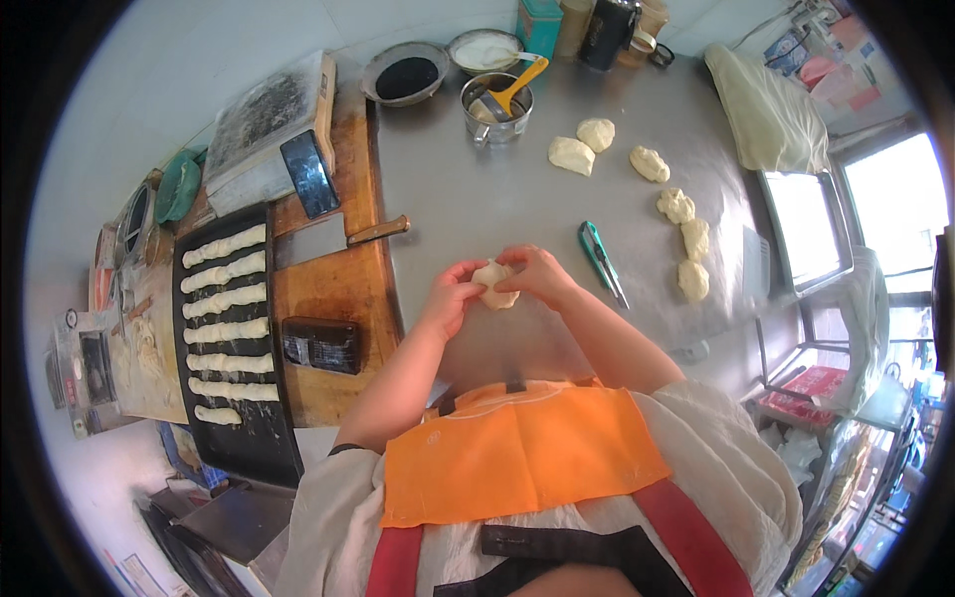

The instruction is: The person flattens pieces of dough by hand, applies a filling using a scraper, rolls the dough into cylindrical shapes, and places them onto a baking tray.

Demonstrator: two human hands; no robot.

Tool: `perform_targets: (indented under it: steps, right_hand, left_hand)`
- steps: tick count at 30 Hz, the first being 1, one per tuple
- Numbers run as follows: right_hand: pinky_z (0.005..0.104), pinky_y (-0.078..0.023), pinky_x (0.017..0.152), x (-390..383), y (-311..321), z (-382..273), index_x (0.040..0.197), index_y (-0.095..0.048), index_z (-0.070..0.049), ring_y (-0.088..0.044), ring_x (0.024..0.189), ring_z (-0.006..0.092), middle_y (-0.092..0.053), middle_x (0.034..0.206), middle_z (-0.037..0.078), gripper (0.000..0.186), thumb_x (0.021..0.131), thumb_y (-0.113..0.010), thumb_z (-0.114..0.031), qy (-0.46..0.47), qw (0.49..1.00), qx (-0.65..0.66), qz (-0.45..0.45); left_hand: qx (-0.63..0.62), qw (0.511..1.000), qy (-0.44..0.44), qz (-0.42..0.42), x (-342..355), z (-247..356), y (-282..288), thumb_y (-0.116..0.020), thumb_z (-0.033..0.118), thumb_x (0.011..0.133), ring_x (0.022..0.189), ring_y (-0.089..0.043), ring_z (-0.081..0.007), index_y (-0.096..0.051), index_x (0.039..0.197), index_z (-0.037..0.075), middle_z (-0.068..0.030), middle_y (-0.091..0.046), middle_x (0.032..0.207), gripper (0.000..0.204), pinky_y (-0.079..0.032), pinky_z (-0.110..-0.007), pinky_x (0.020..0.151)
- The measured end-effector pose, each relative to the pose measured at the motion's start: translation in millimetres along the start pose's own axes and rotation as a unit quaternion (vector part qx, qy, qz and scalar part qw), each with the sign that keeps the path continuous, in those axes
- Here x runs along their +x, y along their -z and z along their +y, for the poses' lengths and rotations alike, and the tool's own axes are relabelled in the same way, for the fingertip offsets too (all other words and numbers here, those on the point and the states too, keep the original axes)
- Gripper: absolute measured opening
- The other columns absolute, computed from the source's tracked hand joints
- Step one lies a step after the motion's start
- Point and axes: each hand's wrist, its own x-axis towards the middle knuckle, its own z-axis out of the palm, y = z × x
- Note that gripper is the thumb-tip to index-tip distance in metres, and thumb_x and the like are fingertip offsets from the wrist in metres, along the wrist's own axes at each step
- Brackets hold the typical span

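Between both hands, over the near part of the steel table, is a small pale piece of dough (494,287). My left hand (456,294) grips its left side, with the thumb lying on top. On the other side my right hand (538,274) pinches the upper right edge with bent fingers. Part of the dough is covered by the fingers. Several more dough pieces lie on the table to the right, among them a lump (693,282) at the near end of a loose row. Two others touch at the back, one rounded (596,134) and one flatter (571,156).
A green-handled tool (599,261) lies right of my hands. To the left, a cleaver (378,231) and a black case (320,344) rest on the wooden board. A black tray (261,423) bears several dough strips. A metal pot (480,127) with a yellow-handled scraper (522,85) stands behind.
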Motion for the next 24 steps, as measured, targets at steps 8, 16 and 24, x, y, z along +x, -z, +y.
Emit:
perform_targets:
  steps: [8, 16, 24]
  right_hand:
    - [0.0327, -0.055, 0.083, -24, -13, -4, 0.115, -0.073, 0.004, -0.069, 0.094, 0.0185, -0.074, 0.105, 0.013, 0.039, 0.080, -0.079, -0.013, -0.013, 0.992, 0.105, 0.070]
    - [0.0484, -0.042, 0.112, -54, -6, 27, 0.122, -0.071, -0.008, -0.059, 0.129, 0.0286, -0.067, 0.131, 0.011, 0.037, 0.086, -0.068, -0.003, 0.425, 0.844, -0.313, 0.099]
    - [0.0518, -0.015, 0.125, -40, -42, 50, 0.150, -0.035, 0.008, -0.013, 0.154, 0.0424, -0.022, 0.163, 0.024, 0.091, 0.090, -0.064, -0.054, 0.316, 0.821, -0.472, 0.065]
  left_hand:
    - [0.081, 0.996, 0.019, 0.030, -24, -5, -8, -0.071, 0.009, 0.091, 0.099, -0.063, -0.0165, -0.060, 0.132, 0.005, -0.0064, -0.066, 0.111, 0.043, -0.051, -0.029, 0.086]
    - [0.159, 0.972, -0.168, 0.040, -28, 13, 9, -0.075, 0.006, 0.087, 0.110, -0.064, -0.0168, -0.060, 0.137, 0.003, -0.0102, -0.067, 0.125, 0.053, -0.052, -0.031, 0.096]
    - [0.154, 0.964, -0.141, 0.165, -48, -32, 28, -0.067, 0.005, 0.093, 0.107, -0.068, -0.0169, -0.062, 0.127, -0.006, -0.0134, -0.072, 0.115, 0.036, -0.053, -0.029, 0.095]
